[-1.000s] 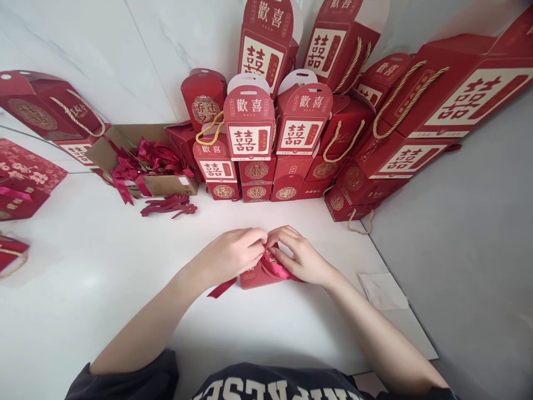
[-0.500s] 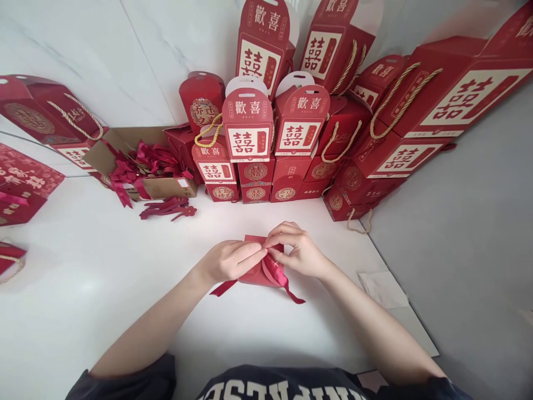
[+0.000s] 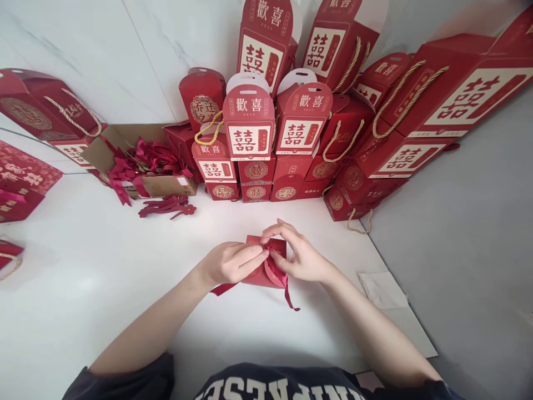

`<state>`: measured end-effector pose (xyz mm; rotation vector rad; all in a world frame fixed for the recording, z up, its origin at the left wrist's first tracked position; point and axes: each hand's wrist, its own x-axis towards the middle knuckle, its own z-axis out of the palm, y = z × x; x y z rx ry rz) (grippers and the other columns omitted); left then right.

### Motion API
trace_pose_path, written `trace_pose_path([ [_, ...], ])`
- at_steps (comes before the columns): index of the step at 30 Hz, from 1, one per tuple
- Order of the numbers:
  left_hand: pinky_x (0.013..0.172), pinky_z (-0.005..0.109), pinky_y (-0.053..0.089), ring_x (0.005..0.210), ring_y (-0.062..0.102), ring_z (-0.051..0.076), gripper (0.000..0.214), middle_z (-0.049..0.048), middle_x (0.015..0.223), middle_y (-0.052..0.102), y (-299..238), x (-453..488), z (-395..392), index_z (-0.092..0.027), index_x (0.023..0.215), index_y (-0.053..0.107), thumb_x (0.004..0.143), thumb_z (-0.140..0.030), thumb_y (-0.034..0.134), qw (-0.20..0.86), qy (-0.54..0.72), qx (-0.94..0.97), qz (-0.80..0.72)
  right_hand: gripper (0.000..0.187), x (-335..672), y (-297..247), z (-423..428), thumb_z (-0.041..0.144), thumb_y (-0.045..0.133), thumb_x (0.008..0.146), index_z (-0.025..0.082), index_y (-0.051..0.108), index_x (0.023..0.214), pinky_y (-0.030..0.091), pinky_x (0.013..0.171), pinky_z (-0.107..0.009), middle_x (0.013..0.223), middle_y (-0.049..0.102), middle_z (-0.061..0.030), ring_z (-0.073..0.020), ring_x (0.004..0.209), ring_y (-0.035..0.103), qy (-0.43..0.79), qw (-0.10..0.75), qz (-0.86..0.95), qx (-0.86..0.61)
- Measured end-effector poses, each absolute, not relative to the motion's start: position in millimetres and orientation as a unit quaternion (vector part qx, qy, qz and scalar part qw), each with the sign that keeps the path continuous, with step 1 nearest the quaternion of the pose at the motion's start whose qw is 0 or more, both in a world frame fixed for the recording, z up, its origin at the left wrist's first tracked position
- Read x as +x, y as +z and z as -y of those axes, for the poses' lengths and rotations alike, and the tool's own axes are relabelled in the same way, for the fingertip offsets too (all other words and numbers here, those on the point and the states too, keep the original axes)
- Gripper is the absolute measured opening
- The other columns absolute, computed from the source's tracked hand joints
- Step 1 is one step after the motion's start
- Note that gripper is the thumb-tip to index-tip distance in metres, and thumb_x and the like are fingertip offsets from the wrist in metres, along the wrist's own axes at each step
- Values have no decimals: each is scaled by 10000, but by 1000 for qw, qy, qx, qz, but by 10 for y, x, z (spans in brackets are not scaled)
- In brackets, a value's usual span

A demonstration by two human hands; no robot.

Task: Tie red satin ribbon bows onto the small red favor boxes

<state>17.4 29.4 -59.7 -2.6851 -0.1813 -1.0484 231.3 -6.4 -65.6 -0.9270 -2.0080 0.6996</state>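
Note:
A small red gift box (image 3: 260, 278) sits on the white table in front of me, with a dark pink ribbon (image 3: 286, 291) over it. The ribbon's tails hang out to the left and the right of the box. My left hand (image 3: 229, 263) is closed, its thumb and fingers pinching the ribbon above the middle of the box. Across from it, my right hand (image 3: 303, 254) curls its thumb and index finger round the ribbon at the knot. Fingers partly hide the knot and the box top.
Behind stand stacked red gift boxes (image 3: 249, 145) with rope handles. An open cardboard box (image 3: 166, 188) full of ribbons stands to their left, with loose red strips (image 3: 166, 206) before it. A white paper sheet (image 3: 383, 290) lies at the table's right edge.
My right hand's fingers have spread a little and its index finger has shifted left over the knot. The right ribbon tail hangs more steeply. My left hand still pinches the ribbon.

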Motion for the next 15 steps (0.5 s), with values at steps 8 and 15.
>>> trace_pose_path([
  [8,478,246,528,609,674,130,179,38,813,728,-622,164,-302,-117,1023,606,859,-54,573,138,-357,-921,71,300,2307,-641,56,66,534,784,240,518,1028,268,1141,-514,940,624,-1,-174,910,598,254,408,789,-382],
  [15,517,249,549,660,688,142,159,43,830,730,-608,182,-284,-107,1014,607,870,-56,563,118,-356,-925,66,98,2266,-681,49,149,515,895,228,566,922,311,1109,-495,862,617,-2,-163,841,593,293,415,768,-389],
])
